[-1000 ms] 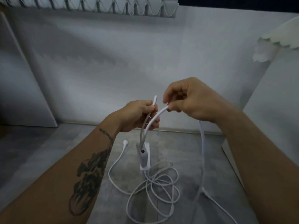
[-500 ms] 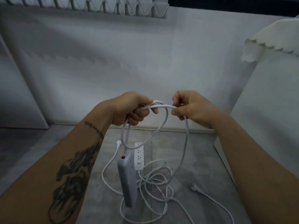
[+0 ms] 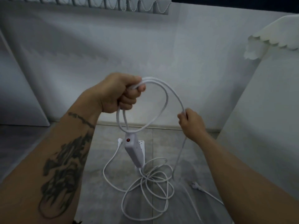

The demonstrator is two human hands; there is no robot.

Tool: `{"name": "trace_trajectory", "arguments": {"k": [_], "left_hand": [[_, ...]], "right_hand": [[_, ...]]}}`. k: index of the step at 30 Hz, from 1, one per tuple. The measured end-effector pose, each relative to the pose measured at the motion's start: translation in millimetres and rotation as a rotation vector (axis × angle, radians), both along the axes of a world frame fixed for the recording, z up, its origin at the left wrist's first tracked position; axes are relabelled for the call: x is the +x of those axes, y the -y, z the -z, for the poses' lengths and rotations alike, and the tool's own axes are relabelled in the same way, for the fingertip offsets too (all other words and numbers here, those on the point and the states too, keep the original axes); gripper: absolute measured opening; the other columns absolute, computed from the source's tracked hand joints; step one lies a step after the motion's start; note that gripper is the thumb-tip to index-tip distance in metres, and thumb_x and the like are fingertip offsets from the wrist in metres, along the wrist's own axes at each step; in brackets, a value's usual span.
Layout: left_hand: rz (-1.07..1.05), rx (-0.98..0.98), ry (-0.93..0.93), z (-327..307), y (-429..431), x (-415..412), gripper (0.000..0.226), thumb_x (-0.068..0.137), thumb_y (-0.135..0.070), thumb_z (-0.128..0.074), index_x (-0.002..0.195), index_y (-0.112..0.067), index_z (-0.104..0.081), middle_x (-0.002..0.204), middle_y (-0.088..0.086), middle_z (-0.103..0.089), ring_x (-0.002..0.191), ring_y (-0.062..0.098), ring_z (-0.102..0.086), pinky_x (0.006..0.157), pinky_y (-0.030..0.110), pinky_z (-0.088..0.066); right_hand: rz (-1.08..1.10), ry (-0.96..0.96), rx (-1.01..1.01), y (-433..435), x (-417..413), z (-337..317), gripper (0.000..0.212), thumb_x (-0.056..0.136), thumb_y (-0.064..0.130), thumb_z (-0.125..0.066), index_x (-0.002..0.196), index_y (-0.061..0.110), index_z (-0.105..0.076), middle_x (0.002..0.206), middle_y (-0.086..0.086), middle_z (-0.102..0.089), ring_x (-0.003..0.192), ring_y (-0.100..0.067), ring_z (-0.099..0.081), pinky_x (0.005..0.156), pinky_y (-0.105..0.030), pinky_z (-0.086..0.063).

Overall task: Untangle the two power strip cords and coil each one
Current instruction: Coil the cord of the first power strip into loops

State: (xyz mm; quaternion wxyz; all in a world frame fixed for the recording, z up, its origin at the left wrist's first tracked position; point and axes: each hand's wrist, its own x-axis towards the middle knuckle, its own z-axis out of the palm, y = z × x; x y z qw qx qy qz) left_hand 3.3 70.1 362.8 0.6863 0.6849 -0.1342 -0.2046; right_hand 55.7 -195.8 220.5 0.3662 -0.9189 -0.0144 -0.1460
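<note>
At chest height over the grey tiled floor, the left grip clenches two loops of thin white power cord, with its white oblong power strip dangling beneath. The right grip, beside the left a moment ago, now pinches the cord farther along, apparently drawing the next loop. The second white cord lies heaped below, uncoiled.

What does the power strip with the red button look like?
The power strip is a long, pale bar, plastic by its look, with a red button near its top end. It dangles tilted from its white cord, whose loops the left hand grips; the right hand pinches that cord farther along. Whether its lower end touches the floor cannot be told.
</note>
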Motion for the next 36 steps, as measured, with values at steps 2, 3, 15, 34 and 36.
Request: {"name": "trace_trajectory", "arguments": {"k": [2,3,15,34,36], "left_hand": [[-0.024,-0.046,0.028,-11.3,-13.2,0.0,0.039,0.1,-0.031,-0.029,0.071,-0.014,-0.048,0.045,-0.01,-0.024,0.035,0.004,-0.016,0.037,0.018,-0.011],[-0.034,-0.037,0.041,-13.0,-16.3,-0.5,0.039,0.1,-0.031,-0.03,0.071,-0.014,-0.049,0.045,-0.01,-0.025,0.036,0.004,-0.015,0.037,0.018,-0.012],[-0.101,-0.15,-0.002,2.5,-3.1,1.7,0.038,0.101,-0.031,-0.029,0.073,-0.014,-0.049,0.047,-0.009,-0.022,0.045,0.009,-0.007,0.043,0.023,-0.009],[-0.212,-0.122,-0.007,33.4,3.3,14.6,0.025,0.093,-0.016,-0.029,0.084,-0.01,-0.052,0.054,-0.002,-0.028,0.044,0.01,-0.017,0.051,0.029,-0.013],[-0.227,-0.089,-0.014,37.8,2.3,15.4,0.024,0.094,-0.015,-0.03,0.085,-0.01,-0.052,0.055,-0.002,-0.03,0.044,0.01,-0.019,0.05,0.027,-0.016]], "right_hand": [[0.068,-0.127,0.031,16.1,-6.8,35.8,0.027,0.097,0.02,-0.051,0.078,0.005,-0.061,0.082,-0.018,-0.07,0.081,-0.035,-0.064,0.064,-0.034,-0.041],[0.09,-0.179,0.075,21.0,-11.6,50.7,0.028,0.097,0.02,-0.049,0.079,0.002,-0.063,0.082,-0.019,-0.071,0.081,-0.035,-0.066,0.068,-0.035,-0.046],[0.017,-0.634,0.218,1.9,-52.7,108.2,0.022,0.087,0.02,-0.067,0.092,0.008,-0.049,0.081,-0.016,-0.066,0.056,-0.02,-0.066,0.048,-0.026,-0.047],[-0.294,-0.358,-0.516,-49.8,-88.0,2.6,0.014,0.086,0.02,-0.041,0.1,0.022,-0.042,0.097,-0.005,-0.06,0.088,-0.033,-0.059,0.071,-0.037,-0.044],[-0.37,-0.425,-0.641,-58.3,-90.7,-33.9,0.025,0.082,0.017,-0.044,0.102,0.023,-0.058,0.108,-0.005,-0.064,0.097,-0.029,-0.061,0.081,-0.038,-0.051]]}}
